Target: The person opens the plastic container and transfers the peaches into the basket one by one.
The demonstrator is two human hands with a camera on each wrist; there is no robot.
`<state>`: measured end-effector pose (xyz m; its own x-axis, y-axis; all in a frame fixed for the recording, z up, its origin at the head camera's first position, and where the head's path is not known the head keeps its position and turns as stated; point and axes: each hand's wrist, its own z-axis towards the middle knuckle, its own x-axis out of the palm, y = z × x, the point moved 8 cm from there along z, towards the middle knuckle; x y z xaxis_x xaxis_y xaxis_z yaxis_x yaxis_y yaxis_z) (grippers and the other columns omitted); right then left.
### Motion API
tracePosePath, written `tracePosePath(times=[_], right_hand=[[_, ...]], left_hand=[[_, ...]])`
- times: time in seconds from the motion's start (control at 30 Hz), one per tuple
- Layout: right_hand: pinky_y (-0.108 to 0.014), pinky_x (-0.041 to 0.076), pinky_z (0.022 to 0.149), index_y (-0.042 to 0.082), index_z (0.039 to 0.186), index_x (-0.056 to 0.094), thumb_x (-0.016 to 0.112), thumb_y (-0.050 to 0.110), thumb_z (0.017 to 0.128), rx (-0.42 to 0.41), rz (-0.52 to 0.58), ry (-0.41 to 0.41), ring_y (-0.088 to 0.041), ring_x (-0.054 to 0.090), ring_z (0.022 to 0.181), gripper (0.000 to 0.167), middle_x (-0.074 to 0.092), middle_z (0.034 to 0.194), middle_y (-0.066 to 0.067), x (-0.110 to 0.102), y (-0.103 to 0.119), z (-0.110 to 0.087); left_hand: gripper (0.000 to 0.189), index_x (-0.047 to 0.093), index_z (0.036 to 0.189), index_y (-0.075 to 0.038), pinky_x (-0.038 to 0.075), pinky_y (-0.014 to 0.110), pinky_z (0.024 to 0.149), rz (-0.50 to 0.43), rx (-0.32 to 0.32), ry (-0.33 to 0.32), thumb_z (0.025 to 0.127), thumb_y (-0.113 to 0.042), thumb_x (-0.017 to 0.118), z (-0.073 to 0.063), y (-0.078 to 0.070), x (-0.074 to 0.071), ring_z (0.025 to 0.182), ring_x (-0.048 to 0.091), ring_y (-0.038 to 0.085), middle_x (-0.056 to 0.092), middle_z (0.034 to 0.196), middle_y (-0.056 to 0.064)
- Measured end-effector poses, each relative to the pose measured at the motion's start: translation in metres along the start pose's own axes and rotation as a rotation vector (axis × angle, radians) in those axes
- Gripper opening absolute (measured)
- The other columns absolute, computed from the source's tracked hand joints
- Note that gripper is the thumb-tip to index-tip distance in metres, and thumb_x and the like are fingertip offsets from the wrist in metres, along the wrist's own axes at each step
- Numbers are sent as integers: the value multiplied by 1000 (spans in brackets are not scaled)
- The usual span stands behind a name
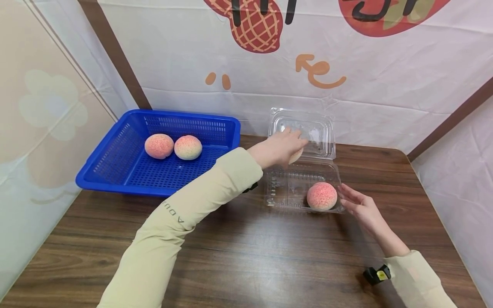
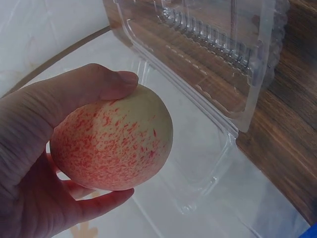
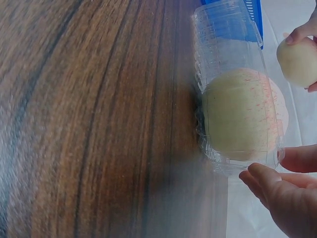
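My left hand grips a pink-and-cream peach, thumb on one side and fingers curled round the other. It holds the peach above a clear plastic clamshell box, near the fold between tray and lid. The lid stands open at the back, toward the wall cloth. Inside the tray's right end sits another peach, pink side up. At that same end my right hand pinches the rim, with thumb and fingers on either side of it in the right wrist view.
A blue plastic basket stands at the back left, with two peaches side by side in it. The brown wooden table carries everything. A printed white cloth hangs behind its far edge.
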<state>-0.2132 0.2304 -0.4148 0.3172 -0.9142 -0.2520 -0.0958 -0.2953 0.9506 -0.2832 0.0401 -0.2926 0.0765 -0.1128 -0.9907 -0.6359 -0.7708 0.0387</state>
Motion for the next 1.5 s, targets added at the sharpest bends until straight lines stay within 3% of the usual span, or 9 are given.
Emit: tracePosePath(times=[0.23,0.5,0.6,0.7,0.8,0.9,1.03,1.17,1.5], right_hand=[[-8,39,83,-7,141,19,47,9,94,-6,-5,-4,-13,35,126,57,24,142,-27,0,-1,0],[-8,39,83,-7,141,19,47,9,94,-5,-1,-3,-11,35,126,57,24,142,-27,0,0,0],[-8,39,83,-8,141,18,47,9,94,-13,3,-4,-7,37,124,57,23,142,-27,0,0,-1],[-8,39,83,-9,140,18,47,8,94,-17,13,-5,-4,39,122,57,23,141,-28,0,0,-1],[-8,39,83,-9,140,18,47,8,94,-11,12,-6,-6,38,123,57,23,141,-28,0,0,0],[-8,39,83,-8,141,19,47,9,94,-2,4,-9,-13,35,126,57,24,142,-27,-1,-1,0],[-8,38,83,-7,141,19,47,8,94,6,5,-8,-20,31,129,57,24,142,-26,-1,-2,1],[-8,38,84,-7,141,18,46,7,94,4,15,-5,-22,30,130,57,23,142,-26,0,-1,1],[-9,38,85,-6,141,18,46,10,95,2,-11,7,-26,28,131,57,24,143,-25,1,0,1]], left_hand=[[86,36,138,-20,37,46,97,5,-17,0,65,-18,80,-1,7,2,126,31,33,33,141,10],[62,43,131,-18,41,46,91,20,-13,-35,75,-16,69,-4,12,-1,121,35,34,38,136,11],[63,44,131,-17,40,48,92,17,-23,-40,74,-16,70,-4,16,0,122,34,34,37,137,11],[77,43,131,-17,38,50,93,23,-30,-38,64,-17,79,-4,19,1,124,32,34,35,138,11],[73,44,130,-17,37,50,93,30,-35,-41,66,-19,77,-5,23,1,124,32,34,33,139,11],[48,45,128,-16,37,50,92,35,-43,-49,82,-20,61,-6,26,0,122,33,35,34,139,11],[36,46,128,-17,36,52,91,38,-56,-61,93,-23,42,-6,31,0,122,34,35,36,138,11],[37,45,130,-19,37,51,89,55,-71,-76,96,-25,32,-7,37,1,121,34,35,36,137,10],[39,43,133,-18,36,51,92,42,-109,-74,97,-26,32,-9,50,1,124,31,35,34,139,11]])
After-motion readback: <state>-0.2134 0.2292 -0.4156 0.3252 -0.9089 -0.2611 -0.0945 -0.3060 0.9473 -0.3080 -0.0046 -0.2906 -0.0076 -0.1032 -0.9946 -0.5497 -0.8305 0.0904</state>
